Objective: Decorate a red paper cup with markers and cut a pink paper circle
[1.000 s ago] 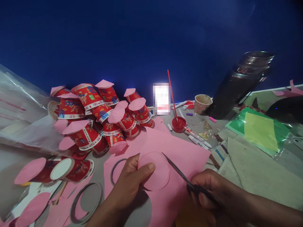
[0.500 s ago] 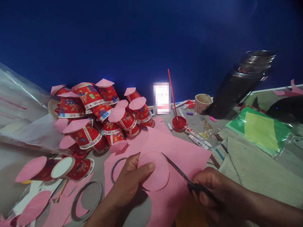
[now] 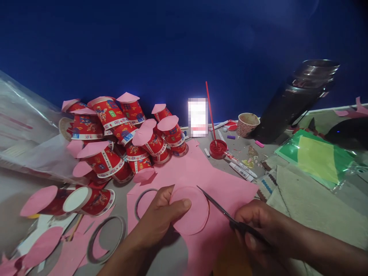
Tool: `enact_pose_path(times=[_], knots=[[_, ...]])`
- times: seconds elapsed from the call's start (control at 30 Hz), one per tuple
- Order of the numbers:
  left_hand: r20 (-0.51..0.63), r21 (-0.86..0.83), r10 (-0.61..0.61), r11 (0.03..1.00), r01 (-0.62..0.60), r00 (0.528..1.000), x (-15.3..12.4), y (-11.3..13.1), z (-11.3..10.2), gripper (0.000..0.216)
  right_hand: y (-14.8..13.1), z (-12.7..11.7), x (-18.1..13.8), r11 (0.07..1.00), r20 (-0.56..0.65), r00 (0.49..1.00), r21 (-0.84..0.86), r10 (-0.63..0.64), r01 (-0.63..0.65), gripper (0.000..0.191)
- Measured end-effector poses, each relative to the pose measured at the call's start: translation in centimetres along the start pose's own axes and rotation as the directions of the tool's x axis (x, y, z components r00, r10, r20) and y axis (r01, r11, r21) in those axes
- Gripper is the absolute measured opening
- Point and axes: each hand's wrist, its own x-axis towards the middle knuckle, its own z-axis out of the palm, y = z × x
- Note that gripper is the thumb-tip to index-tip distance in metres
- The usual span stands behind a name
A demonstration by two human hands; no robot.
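My left hand (image 3: 156, 222) pinches a partly cut pink paper circle (image 3: 193, 211), thumb on top of it. The circle is still part of a large pink paper sheet (image 3: 212, 180) lying on the table. My right hand (image 3: 258, 230) grips black scissors (image 3: 222, 212), whose blades point up and left and reach the circle's right edge.
A pile of red printed paper cups (image 3: 115, 134) capped with pink paper discs lies at the left. Tape rings (image 3: 106, 239) and pink offcuts lie near the front left. A red paint pot (image 3: 217, 148) with a brush, markers (image 3: 240, 168), a brown cup (image 3: 247, 124), a dark flask (image 3: 293, 105) and green-yellow sheets (image 3: 319, 157) stand to the right.
Both hands and the circle have shifted slightly right and down in view. The scissors stay at the circle's right edge.
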Motion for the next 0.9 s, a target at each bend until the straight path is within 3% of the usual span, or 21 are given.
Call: enact_pose_path(times=[0.27, 0.6, 0.9], knots=[[-0.034, -0.027, -0.012, 1.0, 0.011, 0.999, -0.2, 0.1, 0.3, 0.03, -0.7, -0.1, -0.4, 1.0, 0.026, 1.0, -0.03, 0.001, -0.001, 0.034], [-0.015, -0.009, -0.01, 1.0, 0.01, 1.0, 0.0, -0.2, -0.1, 0.031, -0.3, -0.3, -0.2, 0.999, 0.037, 0.999, 0.035, -0.003, 0.001, 0.012], [-0.004, -0.042, -0.024, 0.999, 0.023, 1.0, 0.0, -0.4, -0.1, 0.031, 0.4, -0.3, -0.2, 0.997, 0.039, 0.999, 0.08, 0.009, -0.012, 0.024]])
